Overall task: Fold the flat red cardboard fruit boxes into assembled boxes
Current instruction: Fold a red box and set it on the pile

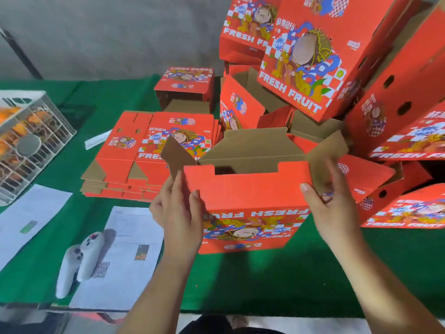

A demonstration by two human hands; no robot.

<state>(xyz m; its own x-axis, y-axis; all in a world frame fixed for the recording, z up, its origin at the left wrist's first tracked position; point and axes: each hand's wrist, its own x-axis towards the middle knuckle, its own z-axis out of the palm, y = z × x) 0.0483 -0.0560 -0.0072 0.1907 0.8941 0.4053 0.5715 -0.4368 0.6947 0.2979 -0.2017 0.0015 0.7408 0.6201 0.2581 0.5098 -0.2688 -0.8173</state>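
The left hand (177,208) grips the left end of the half-folded box (252,203), thumb on the red front panel, fingers behind the brown left flap (177,155). The right hand (330,203) grips the right end, thumb on the front panel, fingers curled round the brown right flap (327,155). The box stands open-topped on the green bench (240,280), near centre, its print upside down to the camera. Just beyond it to the left lies the stack of flat boxes (144,153). Assembled boxes (313,68) are piled far right. Near left lie paper sheets (125,268) and two white controllers (79,259). A wire basket (31,141) sits far left.
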